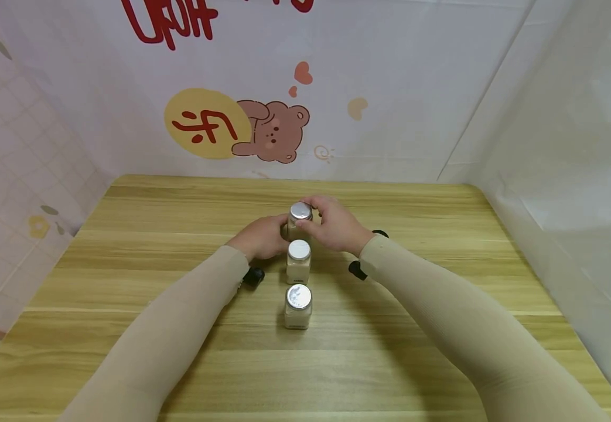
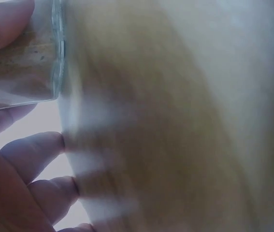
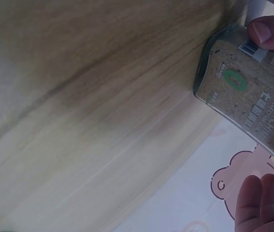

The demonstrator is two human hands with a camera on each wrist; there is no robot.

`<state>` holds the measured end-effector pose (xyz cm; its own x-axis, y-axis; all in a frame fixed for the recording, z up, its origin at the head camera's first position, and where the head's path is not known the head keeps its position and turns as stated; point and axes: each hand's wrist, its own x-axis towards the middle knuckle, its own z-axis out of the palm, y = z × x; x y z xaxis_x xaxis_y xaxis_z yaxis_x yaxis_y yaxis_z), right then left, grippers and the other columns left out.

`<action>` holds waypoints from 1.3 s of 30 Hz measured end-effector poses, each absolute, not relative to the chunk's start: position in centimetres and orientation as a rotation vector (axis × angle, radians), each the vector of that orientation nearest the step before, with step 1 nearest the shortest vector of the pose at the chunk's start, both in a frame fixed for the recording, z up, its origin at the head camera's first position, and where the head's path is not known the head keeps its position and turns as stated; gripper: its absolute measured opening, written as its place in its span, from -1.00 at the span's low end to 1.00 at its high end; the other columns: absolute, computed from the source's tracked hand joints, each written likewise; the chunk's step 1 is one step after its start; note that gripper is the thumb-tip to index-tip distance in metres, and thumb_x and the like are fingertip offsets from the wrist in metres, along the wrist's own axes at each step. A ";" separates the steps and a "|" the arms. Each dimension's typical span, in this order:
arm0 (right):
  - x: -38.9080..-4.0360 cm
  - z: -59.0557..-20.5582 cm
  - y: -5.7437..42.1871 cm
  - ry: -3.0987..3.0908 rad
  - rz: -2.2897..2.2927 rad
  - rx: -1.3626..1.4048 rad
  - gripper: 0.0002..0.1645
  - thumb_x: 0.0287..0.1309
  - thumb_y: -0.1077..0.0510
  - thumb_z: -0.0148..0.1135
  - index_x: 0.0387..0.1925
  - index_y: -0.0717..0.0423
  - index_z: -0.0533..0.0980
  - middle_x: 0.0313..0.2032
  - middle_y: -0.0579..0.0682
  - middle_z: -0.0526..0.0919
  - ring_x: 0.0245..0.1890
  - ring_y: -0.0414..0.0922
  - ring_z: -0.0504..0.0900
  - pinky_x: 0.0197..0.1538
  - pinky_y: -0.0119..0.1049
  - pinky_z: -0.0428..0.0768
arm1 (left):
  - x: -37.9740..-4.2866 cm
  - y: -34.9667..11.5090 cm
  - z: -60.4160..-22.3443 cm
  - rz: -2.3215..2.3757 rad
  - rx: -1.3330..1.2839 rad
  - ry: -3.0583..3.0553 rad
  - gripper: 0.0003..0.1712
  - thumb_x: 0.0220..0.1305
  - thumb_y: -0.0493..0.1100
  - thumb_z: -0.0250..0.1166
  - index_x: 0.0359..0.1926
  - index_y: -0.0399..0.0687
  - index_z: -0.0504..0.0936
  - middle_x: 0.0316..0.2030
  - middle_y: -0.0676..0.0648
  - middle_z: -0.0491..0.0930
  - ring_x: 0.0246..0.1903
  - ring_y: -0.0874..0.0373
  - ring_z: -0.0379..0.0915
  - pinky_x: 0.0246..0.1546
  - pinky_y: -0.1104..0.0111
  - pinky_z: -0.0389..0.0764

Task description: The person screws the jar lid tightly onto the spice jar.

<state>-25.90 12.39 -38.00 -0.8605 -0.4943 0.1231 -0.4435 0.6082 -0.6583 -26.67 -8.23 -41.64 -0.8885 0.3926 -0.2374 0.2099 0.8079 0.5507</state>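
Observation:
Three square glass seasoning jars with silvery lids stand in a line running away from me. Both hands hold the farthest jar (image 1: 300, 212). My left hand (image 1: 265, 236) grips its left side; in the left wrist view the thumb lies on the clear glass (image 2: 23, 67), and the lower fingers are spread apart from it. From the right, my right hand (image 1: 338, 225) holds the same jar with the thumb at its front. Its brown speckled contents and printed label (image 3: 252, 92) show in the right wrist view. The middle jar (image 1: 298, 262) and nearest jar (image 1: 298, 308) stand upright, untouched.
The wood-grain table (image 1: 305, 375) reaches a white back wall (image 1: 400, 117) with a printed bear (image 1: 279, 135). White sheeting also hangs on the left and right. Black strap pieces (image 1: 254, 276) show at the wrists.

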 end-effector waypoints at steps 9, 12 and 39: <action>-25.9 -38.0 12.2 2.744 -1.117 -0.784 -0.54 0.41 0.06 0.36 0.24 0.13 0.57 0.19 0.05 0.66 0.30 0.04 0.56 0.29 0.06 0.54 | -26.8 -8.2 -41.7 0.744 0.459 2.657 -0.12 0.27 0.06 0.47 0.56 0.18 0.34 0.35 -0.10 0.56 0.28 -0.05 0.48 0.41 -0.02 0.43; -25.9 -38.0 12.2 2.745 -1.115 -0.786 -0.55 0.41 0.06 0.36 0.23 0.13 0.58 0.17 0.05 0.66 0.27 0.04 0.57 0.27 0.05 0.55 | -26.9 -8.2 -41.7 0.731 0.458 2.662 -0.10 0.27 0.05 0.47 0.57 0.19 0.32 0.35 -0.10 0.56 0.25 -0.04 0.48 0.40 -0.02 0.44; -25.8 -37.8 11.9 2.737 -1.098 -0.713 -0.51 0.46 0.04 0.31 0.30 0.15 0.53 0.20 0.07 0.64 0.32 0.04 0.55 0.31 0.04 0.54 | -26.8 -8.2 -41.7 0.745 0.442 2.649 -0.04 0.29 0.10 0.48 0.62 0.23 0.24 0.40 -0.11 0.52 0.35 -0.07 0.45 0.43 -0.03 0.42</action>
